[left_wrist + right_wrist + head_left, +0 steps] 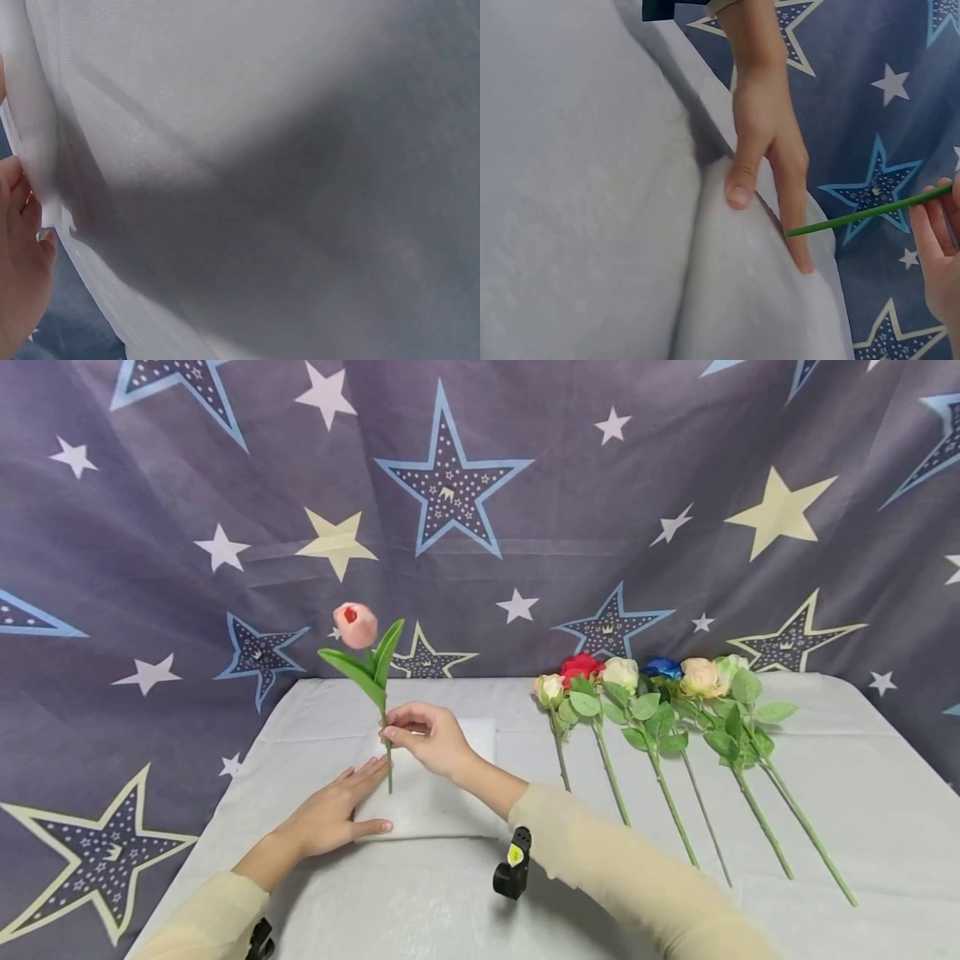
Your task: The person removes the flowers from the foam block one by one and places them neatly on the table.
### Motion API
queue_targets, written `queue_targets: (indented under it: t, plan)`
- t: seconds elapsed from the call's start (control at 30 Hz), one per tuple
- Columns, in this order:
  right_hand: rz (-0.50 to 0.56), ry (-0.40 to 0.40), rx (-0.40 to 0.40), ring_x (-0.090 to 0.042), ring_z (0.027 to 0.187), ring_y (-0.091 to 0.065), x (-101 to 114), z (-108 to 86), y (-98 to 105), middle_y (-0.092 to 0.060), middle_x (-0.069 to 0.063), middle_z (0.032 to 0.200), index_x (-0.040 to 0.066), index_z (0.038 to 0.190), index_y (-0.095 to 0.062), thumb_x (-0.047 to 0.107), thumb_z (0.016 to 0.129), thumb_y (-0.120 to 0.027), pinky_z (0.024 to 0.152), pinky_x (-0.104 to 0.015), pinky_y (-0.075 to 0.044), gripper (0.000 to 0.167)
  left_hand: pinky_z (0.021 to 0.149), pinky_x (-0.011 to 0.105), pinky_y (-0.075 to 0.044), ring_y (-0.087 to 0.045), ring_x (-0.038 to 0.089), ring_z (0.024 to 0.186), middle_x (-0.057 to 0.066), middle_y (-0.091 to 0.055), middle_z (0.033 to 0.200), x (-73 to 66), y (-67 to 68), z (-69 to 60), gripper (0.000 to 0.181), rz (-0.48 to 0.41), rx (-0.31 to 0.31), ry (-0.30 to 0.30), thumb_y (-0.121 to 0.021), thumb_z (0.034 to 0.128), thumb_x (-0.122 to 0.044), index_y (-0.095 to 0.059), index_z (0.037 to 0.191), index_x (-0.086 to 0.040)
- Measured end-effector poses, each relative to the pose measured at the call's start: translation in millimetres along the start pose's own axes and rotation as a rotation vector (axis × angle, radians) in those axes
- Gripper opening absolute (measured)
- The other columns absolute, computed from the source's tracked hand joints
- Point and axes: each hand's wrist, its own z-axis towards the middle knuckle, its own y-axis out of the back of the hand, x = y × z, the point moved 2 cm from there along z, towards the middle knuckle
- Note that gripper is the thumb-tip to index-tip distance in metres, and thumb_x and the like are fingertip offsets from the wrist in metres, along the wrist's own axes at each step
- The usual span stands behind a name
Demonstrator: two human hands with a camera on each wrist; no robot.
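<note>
In the head view, a pink tulip (355, 625) with green leaves stands nearly upright, its stem pinched between the thumb and fingers of my right hand (429, 739). Its lower stem hangs in front of a flat white pad (457, 802) lying on the table. My left hand (330, 814) rests on the pad's left side, fingers straight and thumb spread near the front edge. The right wrist view shows the green stem (862, 216) running from the right fingers toward the left hand (769, 142). Only part of the left hand (22, 262) appears in the left wrist view, by the pad's edge.
On the right half of the white-covered table (420, 902) lie several artificial flowers in a row, among them a red rose (581, 668), a blue rose (663, 668) and a peach rose (701, 678). A starred curtain (570, 527) hangs behind the table.
</note>
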Motion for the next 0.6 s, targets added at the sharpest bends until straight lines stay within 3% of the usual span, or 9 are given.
queue_targets:
  t: [0.27,0.6]
  plan:
    - [0.080,-0.058,-0.028,-0.006,0.078,-0.069,-1.4,-7.1,28.3,-0.067,-0.032,0.106,-0.013,0.106,-0.062,-0.001,0.090,-0.062,0.081,-0.032,-0.062,0.020,0.121,0.053,-0.024,-0.031,0.031,0.146,0.008,-0.032,0.158,2.6,-0.6,-1.3,0.090,0.013,0.018,0.011,-0.061,0.0829,-0.062,-0.032,0.150,-0.008]
    - [0.119,-0.202,-0.139,-0.005,0.072,-0.069,-10.5,-29.4,81.7,-0.072,-0.022,0.100,-0.014,0.112,-0.059,-0.003,0.089,-0.062,0.080,-0.035,-0.063,0.025,0.122,0.051,-0.023,-0.030,0.029,0.146,0.007,-0.030,0.159,2.0,-1.1,-2.2,0.091,0.023,0.017,0.009,-0.060,0.0831,-0.062,-0.031,0.151,-0.009]
